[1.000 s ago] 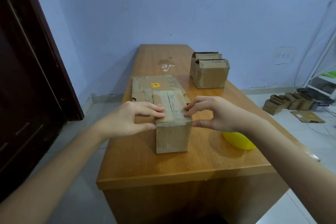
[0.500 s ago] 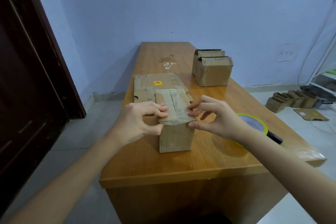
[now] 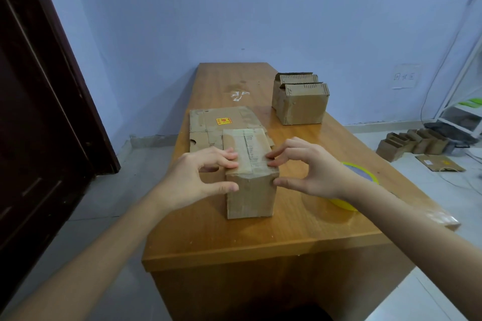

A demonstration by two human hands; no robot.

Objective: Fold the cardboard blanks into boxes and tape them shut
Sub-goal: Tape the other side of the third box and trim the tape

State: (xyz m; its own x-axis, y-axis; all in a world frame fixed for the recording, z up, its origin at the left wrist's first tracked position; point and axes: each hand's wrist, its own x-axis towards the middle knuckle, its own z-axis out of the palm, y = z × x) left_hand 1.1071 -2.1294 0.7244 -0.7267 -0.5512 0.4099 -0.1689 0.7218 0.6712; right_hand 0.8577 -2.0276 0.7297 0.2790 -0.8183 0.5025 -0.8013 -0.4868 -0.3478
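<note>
A small folded cardboard box (image 3: 250,195) stands on the wooden table (image 3: 260,234), its top flaps closed with a tape strip along the seam. My left hand (image 3: 198,177) grips its left upper edge, fingertips on top and thumb on the near face. My right hand (image 3: 310,167) grips the right upper edge the same way. Behind the box lies a flat cardboard blank (image 3: 216,125) with a yellow-red sticker. A yellow tape roll (image 3: 362,177) lies to the right, partly hidden by my right wrist.
Two cardboard boxes with upright flaps (image 3: 300,101) stand at the table's far right. Several more boxes (image 3: 412,142) and a flat blank (image 3: 440,163) lie on the floor to the right. A dark door (image 3: 39,101) stands at the left.
The view has shifted slightly. Both hands stay on the box's top edge; their thumbs have moved down onto the near face, and the tape roll is more hidden behind my right wrist.
</note>
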